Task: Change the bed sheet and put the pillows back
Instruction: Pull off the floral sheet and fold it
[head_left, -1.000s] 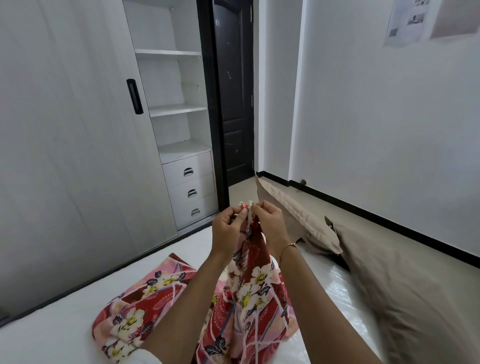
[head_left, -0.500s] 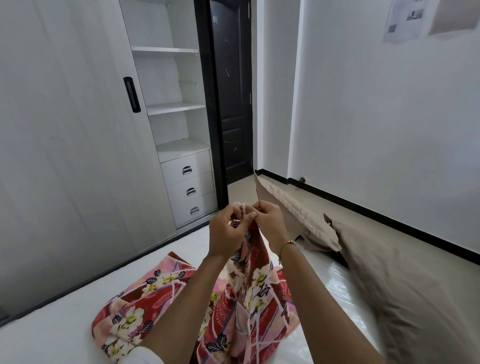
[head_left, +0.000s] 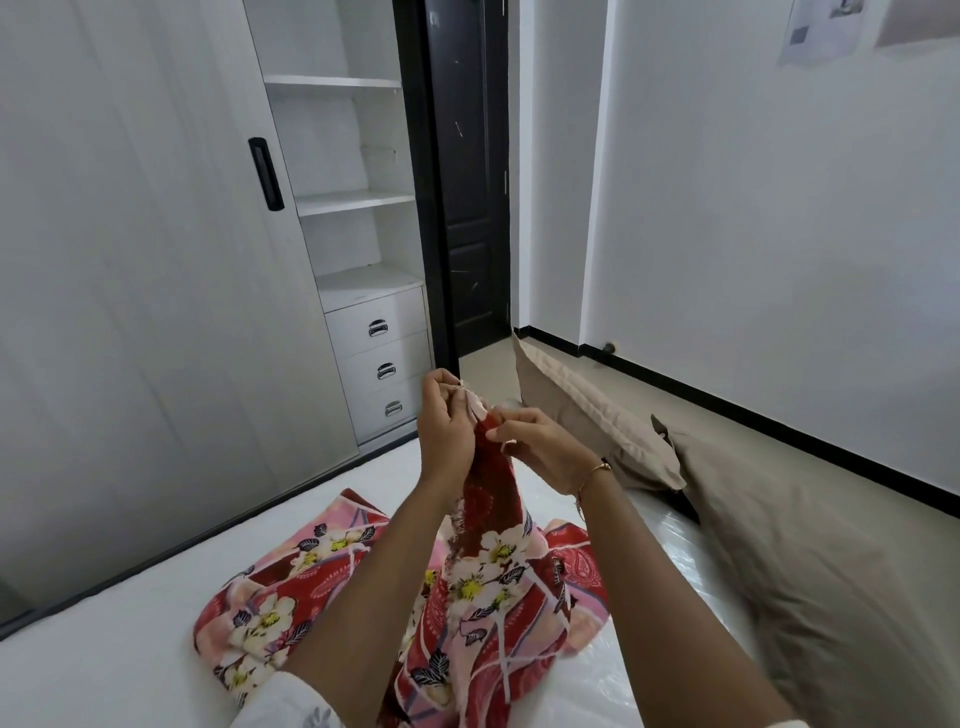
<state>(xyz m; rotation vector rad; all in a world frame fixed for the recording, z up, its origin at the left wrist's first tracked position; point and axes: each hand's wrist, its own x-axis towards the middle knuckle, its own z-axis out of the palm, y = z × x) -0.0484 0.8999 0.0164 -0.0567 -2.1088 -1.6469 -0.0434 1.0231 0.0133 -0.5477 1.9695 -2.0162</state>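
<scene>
A red and pink floral bed sheet (head_left: 483, 571) lies bunched on the bare white mattress (head_left: 130, 634). One corner of it is lifted up in front of me. My left hand (head_left: 444, 421) pinches the top of that corner, and my right hand (head_left: 540, 441) pinches the fabric just below and to the right. Two beige pillows lean along the right side: a smaller one (head_left: 587, 415) farther away and a large one (head_left: 810, 561) near me.
A white wardrobe (head_left: 130, 260) with a sliding door, open shelves and three drawers (head_left: 382, 366) stands to the left beyond the mattress. A dark door (head_left: 467, 182) is straight ahead. A white wall (head_left: 779, 234) with a black skirting runs along the right.
My hands have moved slightly apart on the sheet corner: the left has risen to the tip, the right has slid down and to the right along the fabric edge.
</scene>
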